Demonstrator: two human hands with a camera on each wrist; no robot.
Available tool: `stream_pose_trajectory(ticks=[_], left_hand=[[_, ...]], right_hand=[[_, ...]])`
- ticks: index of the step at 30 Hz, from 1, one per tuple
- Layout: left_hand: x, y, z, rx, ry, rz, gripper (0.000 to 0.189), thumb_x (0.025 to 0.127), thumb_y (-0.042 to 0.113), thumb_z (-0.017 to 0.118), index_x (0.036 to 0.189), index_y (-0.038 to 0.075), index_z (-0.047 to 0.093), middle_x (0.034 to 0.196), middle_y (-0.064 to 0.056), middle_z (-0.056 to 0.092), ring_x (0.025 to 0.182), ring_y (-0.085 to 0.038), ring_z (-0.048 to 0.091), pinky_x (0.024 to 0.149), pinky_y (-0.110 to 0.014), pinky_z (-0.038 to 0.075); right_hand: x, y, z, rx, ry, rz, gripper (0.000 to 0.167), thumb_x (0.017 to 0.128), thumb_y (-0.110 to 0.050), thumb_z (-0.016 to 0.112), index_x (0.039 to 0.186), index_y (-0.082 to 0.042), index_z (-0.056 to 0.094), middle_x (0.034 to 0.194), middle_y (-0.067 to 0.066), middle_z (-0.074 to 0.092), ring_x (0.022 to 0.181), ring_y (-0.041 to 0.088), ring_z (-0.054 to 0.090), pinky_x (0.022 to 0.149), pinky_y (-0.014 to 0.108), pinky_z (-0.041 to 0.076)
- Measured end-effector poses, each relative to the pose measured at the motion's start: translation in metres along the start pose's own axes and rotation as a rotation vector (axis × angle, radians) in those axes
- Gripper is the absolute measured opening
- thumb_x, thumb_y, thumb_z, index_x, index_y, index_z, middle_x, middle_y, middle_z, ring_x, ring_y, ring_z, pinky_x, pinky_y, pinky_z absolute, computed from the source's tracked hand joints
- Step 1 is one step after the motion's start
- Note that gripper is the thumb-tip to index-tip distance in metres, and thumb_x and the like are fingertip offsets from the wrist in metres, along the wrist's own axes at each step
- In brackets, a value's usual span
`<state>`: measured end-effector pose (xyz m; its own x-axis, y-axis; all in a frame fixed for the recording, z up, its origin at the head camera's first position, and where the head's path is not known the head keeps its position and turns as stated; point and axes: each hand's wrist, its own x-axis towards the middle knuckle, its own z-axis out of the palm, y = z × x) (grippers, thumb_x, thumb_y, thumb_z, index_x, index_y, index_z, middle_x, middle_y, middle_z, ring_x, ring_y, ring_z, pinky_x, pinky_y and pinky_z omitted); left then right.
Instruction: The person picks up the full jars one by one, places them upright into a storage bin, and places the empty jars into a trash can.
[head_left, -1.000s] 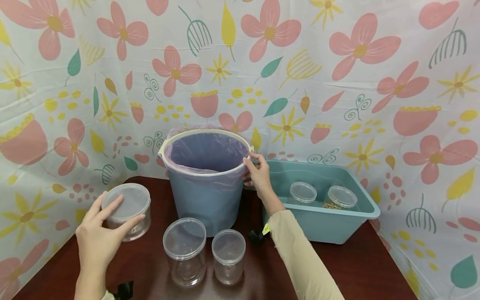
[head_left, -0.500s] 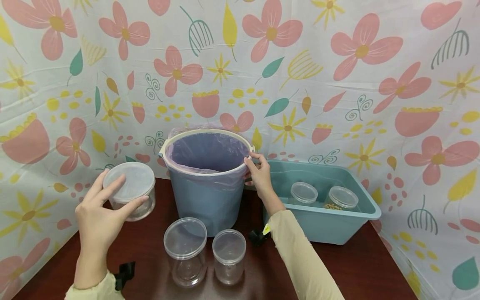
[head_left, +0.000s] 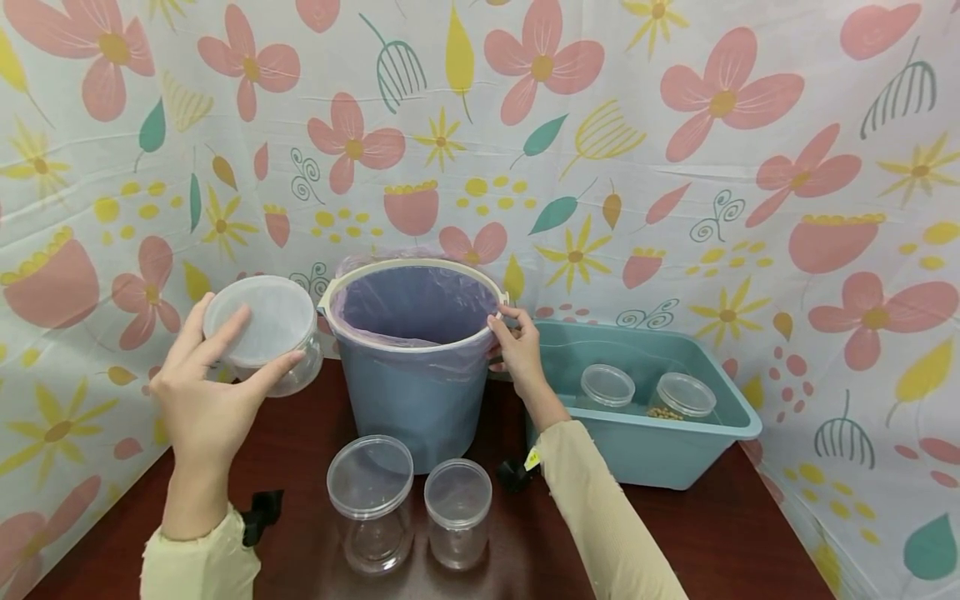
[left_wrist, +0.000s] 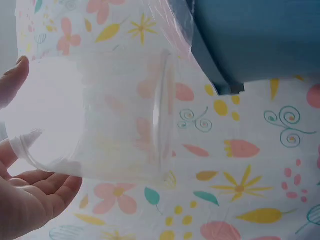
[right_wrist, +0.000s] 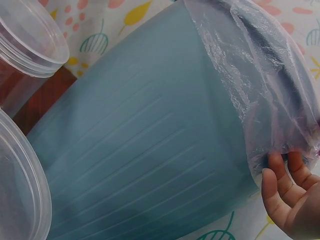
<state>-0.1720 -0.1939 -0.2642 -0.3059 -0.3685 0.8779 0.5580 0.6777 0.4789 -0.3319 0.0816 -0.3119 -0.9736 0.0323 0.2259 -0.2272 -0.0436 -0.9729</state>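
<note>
My left hand (head_left: 204,404) grips a clear plastic jar (head_left: 296,372) with a frosted lid, lifted off the table at the left and tilted. Its fingers and thumb spread around the lid's edge. In the left wrist view the jar (left_wrist: 122,130) is see-through, with the wall pattern showing through its side. My right hand (head_left: 520,354) holds the right side of the rim of a blue trash can (head_left: 412,392), which is lined with a thin purple plastic bag (head_left: 457,367). In the right wrist view, the fingers (right_wrist: 280,170) curl at the bag-covered rim.
Two clear lidded jars, a wider one (head_left: 372,500) and a narrower one (head_left: 457,517), stand before the trash can. A teal tub (head_left: 637,450) at the right holds two more jars, one (head_left: 685,396) with tan bits inside. A flowered cloth (head_left: 585,167) hangs behind the dark table (head_left: 300,467).
My left hand has raised the jar upward and slightly right, toward the trash can, tipping it more. The right hand stays at the rim.
</note>
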Motion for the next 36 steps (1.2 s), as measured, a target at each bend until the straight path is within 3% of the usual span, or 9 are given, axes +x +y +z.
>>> stream_pose_trajectory(ticks=[3, 8, 15, 20, 25, 31, 36], left_hand=[[0.004, 0.002, 0.006, -0.033, 0.02, 0.016, 0.064, 0.043, -0.003, 0.086, 0.104, 0.001, 0.067, 0.122, -0.011, 0.053, 0.114, -0.024, 0.048, 0.089, -0.023, 0.036], [0.009, 0.008, 0.017, -0.082, 0.044, 0.013, 0.064, 0.045, -0.005, 0.086, 0.105, 0.002, 0.066, 0.124, -0.011, 0.052, 0.117, -0.02, 0.045, 0.093, -0.027, 0.036], [0.013, 0.017, 0.037, -0.216, 0.101, -0.02, 0.064, 0.045, -0.012, 0.083, 0.105, -0.003, 0.064, 0.126, -0.017, 0.048, 0.12, -0.022, 0.042, 0.096, -0.034, 0.033], [0.012, 0.023, 0.05, -0.253, 0.074, -0.033, 0.063, 0.047, -0.012, 0.082, 0.107, -0.006, 0.062, 0.127, -0.019, 0.047, 0.12, -0.022, 0.041, 0.096, -0.034, 0.033], [0.006, 0.01, 0.068, -0.279, 0.031, -0.048, 0.065, 0.047, -0.006, 0.085, 0.109, 0.0, 0.063, 0.128, -0.015, 0.047, 0.12, -0.017, 0.041, 0.096, -0.032, 0.033], [-0.002, 0.006, 0.083, -0.255, -0.019, -0.008, 0.067, 0.049, 0.002, 0.086, 0.112, 0.001, 0.062, 0.13, -0.011, 0.046, 0.121, -0.018, 0.04, 0.093, -0.034, 0.036], [-0.005, 0.004, 0.093, -0.308, -0.067, -0.058, 0.065, 0.054, 0.004, 0.085, 0.114, 0.0, 0.059, 0.131, -0.012, 0.044, 0.123, -0.018, 0.037, 0.093, -0.031, 0.036]], right_hand=[[0.0, 0.0, 0.0, -0.003, -0.001, 0.0, 0.038, 0.088, -0.022, 0.056, 0.123, -0.007, 0.047, 0.06, 0.0, 0.053, 0.046, 0.014, 0.053, 0.04, 0.026, 0.043], [0.0, -0.001, 0.0, -0.011, -0.002, -0.013, 0.038, 0.088, -0.021, 0.056, 0.123, -0.007, 0.047, 0.059, 0.0, 0.054, 0.047, 0.015, 0.053, 0.044, 0.032, 0.045], [-0.001, -0.001, 0.0, -0.006, 0.001, -0.012, 0.038, 0.089, -0.021, 0.056, 0.123, -0.007, 0.047, 0.058, 0.0, 0.053, 0.047, 0.014, 0.053, 0.042, 0.03, 0.044], [-0.001, -0.001, 0.0, 0.003, -0.001, -0.011, 0.038, 0.088, -0.02, 0.056, 0.123, -0.007, 0.047, 0.057, 0.0, 0.052, 0.046, 0.013, 0.052, 0.04, 0.027, 0.043], [-0.001, -0.001, 0.0, 0.007, 0.003, -0.015, 0.038, 0.088, -0.02, 0.056, 0.123, -0.007, 0.047, 0.056, -0.001, 0.051, 0.046, 0.012, 0.052, 0.039, 0.025, 0.042], [-0.001, -0.001, 0.001, 0.009, 0.0, -0.014, 0.039, 0.088, -0.02, 0.056, 0.124, -0.007, 0.047, 0.056, -0.001, 0.052, 0.045, 0.012, 0.051, 0.038, 0.026, 0.041], [-0.001, 0.0, 0.001, 0.004, 0.0, -0.02, 0.039, 0.088, -0.02, 0.056, 0.124, -0.007, 0.047, 0.055, -0.001, 0.051, 0.046, 0.013, 0.051, 0.039, 0.027, 0.042]])
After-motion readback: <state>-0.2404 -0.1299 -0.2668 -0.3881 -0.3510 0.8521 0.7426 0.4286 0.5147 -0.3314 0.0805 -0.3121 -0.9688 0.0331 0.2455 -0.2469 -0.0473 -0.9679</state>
